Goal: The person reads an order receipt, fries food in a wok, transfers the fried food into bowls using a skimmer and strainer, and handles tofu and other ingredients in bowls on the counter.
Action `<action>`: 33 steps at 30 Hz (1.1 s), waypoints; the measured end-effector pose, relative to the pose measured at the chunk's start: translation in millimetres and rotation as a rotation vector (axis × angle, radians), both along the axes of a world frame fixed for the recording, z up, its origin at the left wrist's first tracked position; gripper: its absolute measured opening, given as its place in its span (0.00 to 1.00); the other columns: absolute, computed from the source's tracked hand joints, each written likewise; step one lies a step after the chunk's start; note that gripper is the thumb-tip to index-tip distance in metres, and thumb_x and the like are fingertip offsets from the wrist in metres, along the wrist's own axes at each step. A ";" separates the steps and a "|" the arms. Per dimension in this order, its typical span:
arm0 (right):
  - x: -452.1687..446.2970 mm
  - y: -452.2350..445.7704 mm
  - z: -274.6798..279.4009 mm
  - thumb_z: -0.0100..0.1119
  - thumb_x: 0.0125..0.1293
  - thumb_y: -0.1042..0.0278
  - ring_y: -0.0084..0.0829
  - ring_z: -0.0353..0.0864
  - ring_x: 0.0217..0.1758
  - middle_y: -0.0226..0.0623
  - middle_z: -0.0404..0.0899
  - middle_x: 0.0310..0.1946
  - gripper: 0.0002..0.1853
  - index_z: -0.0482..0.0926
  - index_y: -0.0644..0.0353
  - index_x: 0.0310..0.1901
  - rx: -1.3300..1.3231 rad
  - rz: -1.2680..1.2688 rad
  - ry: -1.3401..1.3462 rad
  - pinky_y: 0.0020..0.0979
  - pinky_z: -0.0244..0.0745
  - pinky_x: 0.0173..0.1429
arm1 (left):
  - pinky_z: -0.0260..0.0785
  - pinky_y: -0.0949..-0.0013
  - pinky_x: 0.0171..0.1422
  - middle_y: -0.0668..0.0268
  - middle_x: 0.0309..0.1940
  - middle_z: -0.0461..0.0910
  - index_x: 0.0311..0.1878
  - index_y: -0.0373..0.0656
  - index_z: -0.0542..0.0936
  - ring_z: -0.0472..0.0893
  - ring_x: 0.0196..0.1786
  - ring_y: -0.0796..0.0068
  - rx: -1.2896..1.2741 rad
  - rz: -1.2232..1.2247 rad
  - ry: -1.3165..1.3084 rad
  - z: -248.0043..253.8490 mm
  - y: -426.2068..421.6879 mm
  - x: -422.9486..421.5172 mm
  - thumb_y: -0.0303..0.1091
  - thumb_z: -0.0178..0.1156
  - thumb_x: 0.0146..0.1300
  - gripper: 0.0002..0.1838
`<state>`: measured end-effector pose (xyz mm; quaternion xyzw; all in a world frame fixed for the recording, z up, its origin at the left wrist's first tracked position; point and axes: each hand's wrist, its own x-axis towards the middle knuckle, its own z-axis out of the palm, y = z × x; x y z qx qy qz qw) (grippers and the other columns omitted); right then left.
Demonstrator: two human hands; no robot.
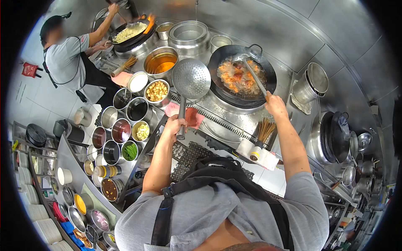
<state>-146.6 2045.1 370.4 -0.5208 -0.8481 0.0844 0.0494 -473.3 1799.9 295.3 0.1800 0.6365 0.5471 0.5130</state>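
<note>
My left hand (175, 125) is closed round the handle of a large perforated skimmer (191, 78), held up over the stove between an oil pot (161, 62) and the wok. My right hand (276, 105) grips the handle of a long ladle (253, 76), whose head dips into the black wok (268, 73). Orange-brown pieces of food (234, 79) bubble in liquid inside that wok. Beneath the skimmer's handle, near my left hand, lies a reddish-pink cloth (194, 118).
On the left a co-worker (67, 62) tosses rice (130, 32) in another wok, with flames beside it. Metal pots of ingredients, including chopped greens (130, 152) and fried cubes (157, 91), crowd the left counter. A bamboo brush (264, 129) stands at the stove's front edge. Strainers (317, 77) rest at right.
</note>
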 end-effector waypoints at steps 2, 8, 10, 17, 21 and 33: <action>-2.4 2.4 0.1 0.56 0.52 0.73 0.52 0.77 0.47 0.53 0.79 0.39 0.19 0.71 0.60 0.47 -0.018 -0.055 -0.077 0.47 0.70 0.54 | 0.66 0.70 0.19 0.61 0.21 0.75 0.39 0.30 0.72 0.74 0.17 0.71 0.009 0.023 -0.018 -4.0 -1.4 0.9 0.24 0.56 0.44 0.16; 25.3 2.4 9.2 0.54 0.51 0.74 0.52 0.78 0.45 0.53 0.79 0.39 0.21 0.71 0.59 0.51 0.027 0.044 -0.116 0.47 0.73 0.52 | 0.66 0.70 0.19 0.61 0.21 0.75 0.42 0.29 0.72 0.74 0.17 0.71 -0.002 0.022 -0.010 -0.4 -7.6 0.5 0.23 0.56 0.44 0.18; 35.9 0.6 17.7 0.54 0.51 0.74 0.51 0.78 0.45 0.53 0.79 0.38 0.22 0.71 0.59 0.52 0.028 0.050 -0.150 0.47 0.73 0.51 | 0.65 0.70 0.19 0.61 0.21 0.74 0.42 0.29 0.72 0.74 0.17 0.71 -0.003 0.022 -0.003 7.2 -8.7 0.4 0.23 0.56 0.44 0.18; 50.2 9.2 6.8 0.55 0.50 0.74 0.50 0.80 0.41 0.51 0.80 0.34 0.24 0.71 0.60 0.53 0.080 0.119 -0.296 0.46 0.75 0.46 | 0.65 0.69 0.20 0.61 0.20 0.74 0.41 0.29 0.73 0.74 0.18 0.72 0.012 0.036 0.146 49.5 18.6 1.9 0.21 0.54 0.44 0.17; 56.6 2.5 17.7 0.54 0.50 0.74 0.48 0.80 0.41 0.52 0.80 0.33 0.22 0.72 0.60 0.50 0.106 0.145 -0.308 0.46 0.75 0.45 | 0.65 0.69 0.20 0.60 0.21 0.74 0.47 0.27 0.71 0.74 0.18 0.69 0.019 0.090 0.166 55.1 26.0 2.5 0.23 0.56 0.43 0.23; 70.5 -3.3 61.9 0.55 0.50 0.73 0.48 0.79 0.43 0.49 0.80 0.36 0.27 0.71 0.56 0.57 0.083 0.121 -0.357 0.46 0.73 0.49 | 0.65 0.70 0.20 0.60 0.21 0.74 0.40 0.31 0.73 0.74 0.18 0.71 0.124 -0.016 0.157 62.7 20.2 14.9 0.24 0.55 0.43 0.16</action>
